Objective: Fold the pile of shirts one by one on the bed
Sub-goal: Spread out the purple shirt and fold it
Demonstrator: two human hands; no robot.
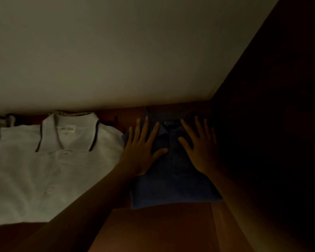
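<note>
Your blue shirt (pixel 173 180) lies on the bed (pixel 162 224), at the far side, close up to the wall (pixel 116 51). It looks like a neat, small block with the collar at the top and the little label (pixel 169 122) showing, so I think the folding of this one is done.

Your left hand (pixel 140 153) lies flat on the left part of the blue shirt. Its fingers are straight and spread wide. It holds nothing. Your right hand (pixel 200 148) lies flat on the right part, just under the collar, with its fingers straight and spread too. It also holds nothing. Both hands press down on the cloth, so the step in hand looks like smoothing the shirt flat.

Just beside the blue shirt, on your left, is a white shirt (pixel 49 170) with a dark line on its collar. It lies face up with its buttons showing. The light is dim, and I cannot tell if it is folded yet. More cloth (pixel 0 120) peeks in at the far left edge.

On your right is a dark panel (pixel 271 106), too dark to make out.

For the next move, I think you lift both hands straight up so the blue shirt keeps its shape. Then reach left for the next shirt.
</note>
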